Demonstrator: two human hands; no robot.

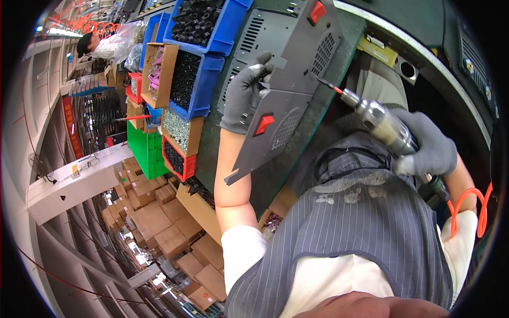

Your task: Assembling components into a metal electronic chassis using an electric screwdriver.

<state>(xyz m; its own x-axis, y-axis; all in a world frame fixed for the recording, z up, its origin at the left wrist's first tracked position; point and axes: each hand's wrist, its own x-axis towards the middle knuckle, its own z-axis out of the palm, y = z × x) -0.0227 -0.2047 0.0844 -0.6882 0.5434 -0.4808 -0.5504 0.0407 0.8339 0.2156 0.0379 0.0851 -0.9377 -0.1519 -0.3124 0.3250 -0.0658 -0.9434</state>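
My left hand (245, 95), in a grey glove, curls its fingers at the inner edge of a grey metal panel (281, 119). That panel carries a red rocker switch (264, 124) and a patch of vent holes, and covers part of my wrist. Beyond it stands a similar grey panel (299, 53) with another red switch (317, 13). My gloved right hand (432, 146) is closed around a power screwdriver (384, 124) with an orange coiled hose. Its thin bit points at the edge of the panels; whether it touches them I cannot tell.
Blue bins of black parts (185, 82) line the bench's left side, beside a cardboard box of pink parts (157, 74), a box of small metal pieces (177, 128), a red bin (177, 159) and a green crate (146, 151). Stacked cartons (159, 222) stand lower left. A person (106, 47) is farther off.
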